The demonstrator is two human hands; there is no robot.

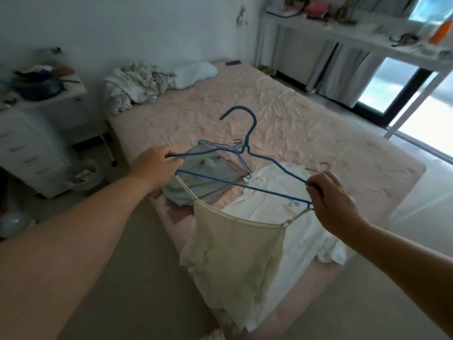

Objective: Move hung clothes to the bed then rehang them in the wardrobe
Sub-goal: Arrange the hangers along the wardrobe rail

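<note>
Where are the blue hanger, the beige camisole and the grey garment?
blue hanger (247,133): head view, neck below hook.
beige camisole (232,253): head view, front panel.
grey garment (203,177): head view, middle of fabric.

both hands (157,163) (331,204) out – fingers pinched

Desk clutter (402,38) blurred, white shirt (282,192) partly hidden by camisole (232,253)

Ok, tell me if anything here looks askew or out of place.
The blue hanger is tipped nearly flat, its hook pointing away from the person, held at each end by the left hand and right hand. The cream camisole hangs slanted from it. The grey blanket lies crumpled on the bed.
</note>
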